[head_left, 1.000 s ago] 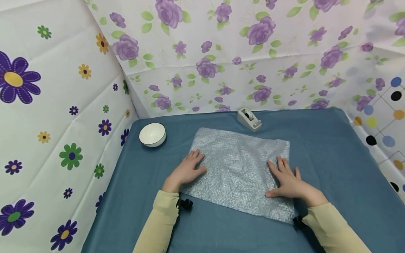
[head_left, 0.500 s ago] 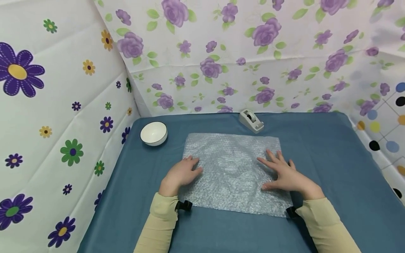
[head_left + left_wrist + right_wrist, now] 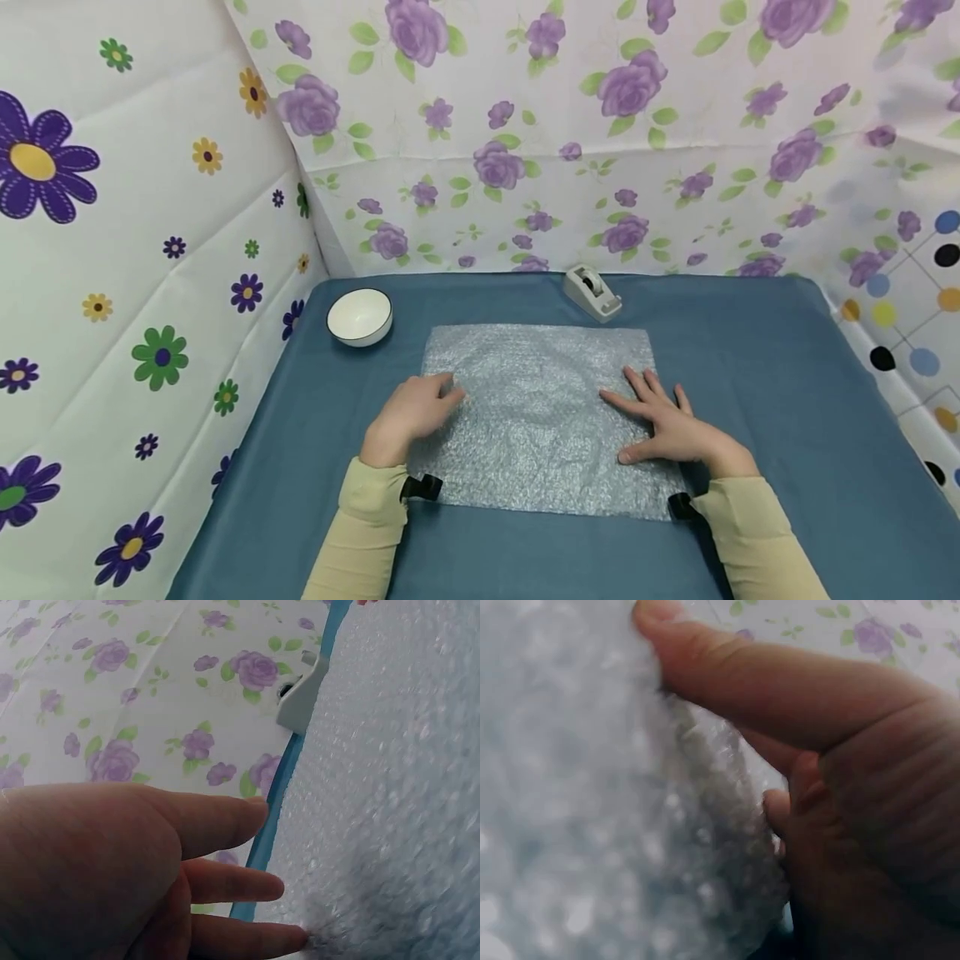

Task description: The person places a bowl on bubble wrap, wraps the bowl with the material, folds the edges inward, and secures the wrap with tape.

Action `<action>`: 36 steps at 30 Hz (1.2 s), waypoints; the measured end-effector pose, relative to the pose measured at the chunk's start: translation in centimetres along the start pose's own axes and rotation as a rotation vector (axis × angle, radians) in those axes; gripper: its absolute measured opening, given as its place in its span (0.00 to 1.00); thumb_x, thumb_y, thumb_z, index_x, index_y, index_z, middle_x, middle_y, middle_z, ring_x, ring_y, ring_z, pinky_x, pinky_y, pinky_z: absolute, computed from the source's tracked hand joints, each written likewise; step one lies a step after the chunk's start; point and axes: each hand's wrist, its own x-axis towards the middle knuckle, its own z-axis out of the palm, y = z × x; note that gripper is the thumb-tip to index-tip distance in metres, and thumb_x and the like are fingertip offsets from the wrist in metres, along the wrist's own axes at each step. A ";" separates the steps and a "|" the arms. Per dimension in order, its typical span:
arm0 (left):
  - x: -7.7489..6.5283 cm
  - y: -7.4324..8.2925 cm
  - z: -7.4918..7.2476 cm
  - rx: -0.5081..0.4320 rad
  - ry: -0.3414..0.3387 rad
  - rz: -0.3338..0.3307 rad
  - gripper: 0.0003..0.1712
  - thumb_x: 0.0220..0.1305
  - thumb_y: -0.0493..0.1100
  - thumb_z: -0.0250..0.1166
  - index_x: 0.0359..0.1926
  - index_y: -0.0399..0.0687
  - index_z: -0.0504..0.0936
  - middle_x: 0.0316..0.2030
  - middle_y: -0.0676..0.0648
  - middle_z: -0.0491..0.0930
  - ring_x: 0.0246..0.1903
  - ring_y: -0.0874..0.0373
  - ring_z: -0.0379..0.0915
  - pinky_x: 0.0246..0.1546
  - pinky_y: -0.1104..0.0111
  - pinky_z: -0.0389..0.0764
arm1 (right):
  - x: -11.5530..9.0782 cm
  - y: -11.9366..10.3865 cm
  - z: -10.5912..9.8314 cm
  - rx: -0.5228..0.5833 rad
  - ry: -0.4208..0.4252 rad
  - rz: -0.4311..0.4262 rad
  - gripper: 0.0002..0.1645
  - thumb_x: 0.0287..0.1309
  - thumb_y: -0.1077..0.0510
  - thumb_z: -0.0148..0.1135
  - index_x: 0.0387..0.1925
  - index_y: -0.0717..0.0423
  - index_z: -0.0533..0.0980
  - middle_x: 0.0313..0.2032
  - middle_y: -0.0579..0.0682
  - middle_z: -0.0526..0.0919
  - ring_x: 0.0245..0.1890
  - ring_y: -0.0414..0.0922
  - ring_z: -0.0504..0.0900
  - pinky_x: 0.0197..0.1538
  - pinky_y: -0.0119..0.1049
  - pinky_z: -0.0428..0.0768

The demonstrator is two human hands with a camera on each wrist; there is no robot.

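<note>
A sheet of clear bubble wrap (image 3: 536,417) lies spread flat on the blue cloth, its long edges nearly level in the head view. At its left edge is my left hand (image 3: 411,415), fingers loosely extended with the fingertips at the wrap. The left wrist view shows the thumb and fingers (image 3: 240,941) relaxed beside the bubbled surface. My right hand (image 3: 671,425) rests on the right part of the sheet, fingers spread. In the right wrist view its thumb (image 3: 727,671) lies straight along the wrap (image 3: 570,787).
A white bowl (image 3: 360,317) with a dark rim stands at the back left of the blue-covered table (image 3: 757,350). Behind the wrap sits a grey-white tape dispenser (image 3: 592,293). Flower-printed curtains (image 3: 480,125) hang along the back and left sides.
The bubble wrap has shifted left and turned so that its edges lie straighter. Both hands have moved slightly left; the left one has come toward the sheet's edge.
</note>
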 end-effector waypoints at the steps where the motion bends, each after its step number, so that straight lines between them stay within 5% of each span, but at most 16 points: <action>1: 0.0 -0.1 -0.1 0.000 0.008 -0.005 0.32 0.86 0.52 0.55 0.78 0.37 0.70 0.65 0.33 0.80 0.51 0.40 0.84 0.50 0.47 0.82 | 0.0 0.2 0.1 0.003 0.003 -0.005 0.61 0.57 0.33 0.78 0.85 0.44 0.60 0.85 0.64 0.32 0.81 0.70 0.22 0.70 0.78 0.19; 9: 0.3 -0.9 -0.5 -0.036 0.033 -0.019 0.34 0.85 0.54 0.55 0.78 0.35 0.70 0.65 0.33 0.81 0.59 0.38 0.82 0.54 0.45 0.82 | 0.1 1.0 0.3 0.007 0.015 -0.017 0.62 0.55 0.32 0.78 0.85 0.41 0.60 0.86 0.61 0.31 0.82 0.68 0.22 0.70 0.76 0.17; 15: 0.6 -1.4 -0.8 -0.060 0.018 -0.012 0.33 0.85 0.55 0.54 0.78 0.38 0.71 0.62 0.36 0.83 0.40 0.49 0.83 0.41 0.52 0.80 | 0.0 0.6 0.2 0.007 0.018 -0.003 0.63 0.53 0.31 0.79 0.85 0.42 0.61 0.86 0.61 0.32 0.82 0.68 0.22 0.70 0.76 0.17; 22: 0.4 -2.2 -1.2 -0.059 0.016 -0.002 0.35 0.85 0.58 0.53 0.79 0.39 0.69 0.67 0.33 0.78 0.59 0.39 0.82 0.55 0.45 0.82 | 0.1 0.5 0.4 -0.016 0.024 -0.002 0.64 0.53 0.30 0.78 0.85 0.40 0.60 0.86 0.61 0.32 0.82 0.69 0.23 0.71 0.76 0.18; 26: 0.4 -2.6 -1.4 -0.034 0.044 0.020 0.34 0.85 0.58 0.54 0.78 0.39 0.71 0.54 0.33 0.86 0.44 0.41 0.86 0.45 0.48 0.84 | 0.1 0.5 0.4 -0.020 0.030 -0.006 0.64 0.53 0.29 0.78 0.85 0.41 0.60 0.86 0.61 0.32 0.82 0.69 0.23 0.71 0.76 0.18; 29: 0.6 -3.2 -1.5 -0.063 0.121 0.040 0.34 0.85 0.57 0.54 0.78 0.40 0.71 0.49 0.33 0.88 0.27 0.44 0.81 0.29 0.54 0.80 | 0.1 0.6 0.6 0.004 0.053 -0.025 0.63 0.52 0.31 0.79 0.84 0.42 0.61 0.86 0.62 0.33 0.82 0.70 0.24 0.70 0.77 0.18; 31: 0.9 -3.8 -1.6 -0.105 0.222 0.041 0.33 0.85 0.56 0.55 0.79 0.41 0.70 0.50 0.34 0.87 0.25 0.45 0.80 0.25 0.55 0.76 | 0.1 0.7 0.8 0.015 0.064 -0.038 0.63 0.53 0.32 0.80 0.84 0.42 0.61 0.86 0.62 0.33 0.82 0.70 0.24 0.70 0.76 0.18; 33: 1.2 -4.6 -1.7 -0.160 0.381 0.026 0.32 0.84 0.52 0.56 0.79 0.42 0.70 0.55 0.37 0.86 0.30 0.47 0.82 0.29 0.56 0.77 | 0.0 0.8 0.8 0.023 0.073 -0.053 0.62 0.53 0.32 0.80 0.84 0.41 0.61 0.85 0.62 0.34 0.82 0.70 0.24 0.70 0.77 0.18; 36: 1.7 -6.1 -2.3 -0.255 0.633 -0.046 0.29 0.82 0.47 0.58 0.77 0.43 0.72 0.50 0.38 0.82 0.39 0.46 0.80 0.40 0.55 0.75 | -0.1 1.0 0.8 0.011 0.072 -0.051 0.62 0.54 0.31 0.79 0.84 0.39 0.61 0.86 0.62 0.34 0.82 0.70 0.24 0.70 0.77 0.18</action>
